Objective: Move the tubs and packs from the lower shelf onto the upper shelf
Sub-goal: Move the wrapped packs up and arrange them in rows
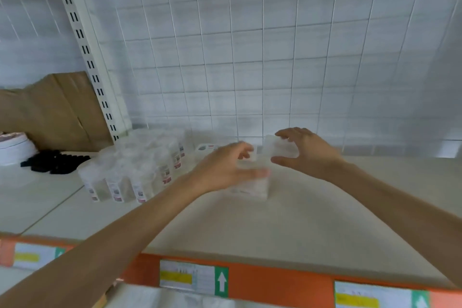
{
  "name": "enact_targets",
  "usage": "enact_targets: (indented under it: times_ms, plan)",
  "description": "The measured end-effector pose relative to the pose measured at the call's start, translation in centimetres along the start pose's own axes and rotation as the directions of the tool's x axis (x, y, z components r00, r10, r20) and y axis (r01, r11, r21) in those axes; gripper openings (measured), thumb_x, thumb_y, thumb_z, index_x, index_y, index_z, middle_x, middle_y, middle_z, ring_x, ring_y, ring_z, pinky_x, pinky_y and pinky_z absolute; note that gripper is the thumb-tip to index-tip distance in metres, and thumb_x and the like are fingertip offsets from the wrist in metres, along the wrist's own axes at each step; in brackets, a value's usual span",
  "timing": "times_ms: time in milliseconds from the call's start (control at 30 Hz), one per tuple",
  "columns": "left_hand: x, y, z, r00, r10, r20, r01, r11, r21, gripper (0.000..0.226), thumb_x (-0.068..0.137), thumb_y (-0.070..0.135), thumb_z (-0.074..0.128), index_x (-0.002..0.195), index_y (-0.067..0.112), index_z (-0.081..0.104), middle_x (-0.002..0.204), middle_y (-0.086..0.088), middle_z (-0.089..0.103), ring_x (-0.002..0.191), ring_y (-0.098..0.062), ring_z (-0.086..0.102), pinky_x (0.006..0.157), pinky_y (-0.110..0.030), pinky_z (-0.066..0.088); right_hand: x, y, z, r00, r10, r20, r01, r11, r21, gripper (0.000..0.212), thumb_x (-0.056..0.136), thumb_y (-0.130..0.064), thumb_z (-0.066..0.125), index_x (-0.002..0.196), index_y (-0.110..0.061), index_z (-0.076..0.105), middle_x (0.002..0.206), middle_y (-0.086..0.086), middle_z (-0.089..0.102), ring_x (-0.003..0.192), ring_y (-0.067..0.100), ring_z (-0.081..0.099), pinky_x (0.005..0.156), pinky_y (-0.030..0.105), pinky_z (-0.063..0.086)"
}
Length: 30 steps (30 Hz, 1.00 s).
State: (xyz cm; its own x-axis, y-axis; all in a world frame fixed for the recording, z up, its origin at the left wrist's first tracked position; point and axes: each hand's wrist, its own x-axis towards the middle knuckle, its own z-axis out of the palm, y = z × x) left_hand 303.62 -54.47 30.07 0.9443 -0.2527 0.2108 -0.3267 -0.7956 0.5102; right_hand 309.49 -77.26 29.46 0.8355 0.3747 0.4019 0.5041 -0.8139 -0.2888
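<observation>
Shelving first: the upper shelf [325, 207] fills most of the view. It is a pale board with a wire grid [250, 57] at its back and an orange price strip [275, 280] along its front edge.

By my reading the task is partway through. A cluster of clear tubs [135, 170] stands on the left part of this shelf, and two more are in hand just right of it. The left hand [225, 170] grips the near tub [252, 184], fingers and thumb curled round it, low at the board. Blur hides whether it touches down. The right hand [310, 150] pinches the far tub [280, 150] between thumb beneath and fingers above, just behind and to the right of the near one. The lower shelf shows only as a pale blurred sliver under the strip, so what remains there cannot be told. I can make out no packs.

Counts:
- One sheet of cardboard [55, 110], leaning at far left.
- One cluster, with six labelled tubs countable along its near side and the rest lost in blur.
- Two tubs in hand.
- One white stack [15, 147] at the left edge.
- One heap of black pieces [55, 162], too smeared to number.
- Three price labels [192, 277] on the strip.
</observation>
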Motion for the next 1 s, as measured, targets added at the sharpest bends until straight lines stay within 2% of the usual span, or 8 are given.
enact_targets:
  times_ms: [100, 267, 400, 567, 633, 733, 867, 1000]
  plan:
    - [2.7, 0.2, -0.7, 0.979, -0.151, -0.137, 0.097, 0.936, -0.339, 0.041, 0.092, 0.06, 0.051, 0.108, 0.024, 0.062, 0.104, 0.012, 0.067, 0.102, -0.007, 0.063, 0.088, -0.027, 0.049, 1.2, -0.2, 0.7, 1.0, 0.015, -0.019, -0.014, 0.998, 0.059, 0.069, 0.078, -0.054, 0.073, 0.137, -0.028, 0.048, 0.127, -0.011, 0.056, 0.12, 0.014, 0.049, 0.099, 0.032, 0.041]
    - [6.0, -0.5, -1.0, 0.973, -0.225, -0.052, 0.192, 0.914, -0.357, 0.039, 0.092, 0.057, 0.047, 0.103, 0.022, 0.06, 0.099, 0.006, 0.068, 0.095, -0.015, 0.066, 0.095, -0.04, 0.051, 2.2, -0.8, 2.1, 0.999, 0.023, -0.033, -0.017, 0.986, 0.169, 0.07, 0.075, -0.054, 0.076, 0.135, -0.029, 0.049, 0.124, -0.013, 0.058, 0.116, 0.007, 0.05, 0.097, 0.029, 0.042]
    - [6.8, -1.2, -0.3, 0.973, -0.211, 0.096, 0.232, 0.879, -0.417, 0.026, 0.098, 0.043, 0.05, 0.09, 0.021, 0.063, 0.088, 0.002, 0.066, 0.08, -0.016, 0.067, 0.078, -0.033, 0.051, 1.8, -1.5, 2.7, 0.998, -0.032, -0.062, 0.041, 0.988, 0.147, 0.069, 0.075, -0.055, 0.076, 0.134, -0.03, 0.051, 0.126, -0.016, 0.057, 0.116, 0.004, 0.048, 0.096, 0.024, 0.039]
    - [7.1, -2.0, 0.5, 0.986, -0.161, 0.044, 0.152, 0.758, -0.634, 0.024, 0.097, 0.026, 0.06, 0.107, 0.005, 0.068, 0.086, -0.004, 0.068, 0.068, -0.014, 0.065, 0.065, -0.027, 0.055, 1.5, -1.7, 2.3, 0.997, -0.034, -0.072, 0.044, 0.988, 0.147, 0.07, 0.073, -0.052, 0.079, 0.134, -0.032, 0.051, 0.121, -0.023, 0.052, 0.116, 0.002, 0.046, 0.095, 0.021, 0.037]
    - [6.9, -2.0, 0.6, 0.988, -0.157, 0.001, 0.114, 0.709, -0.696, 0.024, 0.097, 0.024, 0.062, 0.109, 0.005, 0.068, 0.082, 0.0, 0.067, 0.066, -0.013, 0.063, 0.068, -0.028, 0.057, 1.5, -1.9, 2.1, 0.989, 0.094, -0.11, -0.042, 0.915, 0.402, 0.067, 0.072, -0.052, 0.08, 0.13, -0.035, 0.052, 0.122, -0.027, 0.052, 0.112, -0.007, 0.049, 0.091, 0.013, 0.038]
    - [6.8, -2.3, 0.8, 0.984, -0.173, -0.036, 0.095, 0.689, -0.719, 0.023, 0.096, 0.024, 0.063, 0.112, 0.007, 0.067, 0.072, 0.008, 0.064, 0.065, -0.011, 0.059, 0.072, -0.03, 0.056, 1.8, -1.7, 1.3, 0.94, 0.33, -0.091, -0.172, 0.686, 0.707, 0.047, 0.084, -0.05, 0.068, 0.124, -0.026, 0.059, 0.112, -0.017, 0.064, 0.101, -0.005, 0.06, 0.082, 0.014, 0.044]
    - [6.7, -2.5, 1.1, 0.981, -0.168, -0.099, 0.051, 0.711, -0.701, 0.025, 0.095, 0.016, 0.063, 0.12, 0.012, 0.064, 0.077, 0.003, 0.061, 0.068, -0.011, 0.061, 0.072, -0.027, 0.056, 1.0, -0.4, 1.1, 0.933, 0.335, 0.133, -0.314, 0.574, 0.756, 0.029, 0.092, -0.039, 0.062, 0.11, -0.017, 0.07, 0.096, -0.001, 0.073, 0.082, 0.007, 0.068, 0.08, 0.03, 0.049]
    - [6.6, -2.3, 1.1, 0.985, -0.133, -0.11, 0.021, 0.725, -0.688, 0.023, 0.095, 0.017, 0.064, 0.118, 0.015, 0.063, 0.086, 0.0, 0.063, 0.075, -0.014, 0.062, 0.075, -0.027, 0.056, 0.7, -0.1, 1.7, 0.947, 0.29, 0.14, -0.283, 0.544, 0.79, 0.019, 0.09, -0.029, 0.068, 0.105, -0.017, 0.071, 0.089, 0.0, 0.072, 0.083, 0.012, 0.065, 0.075, 0.029, 0.045]
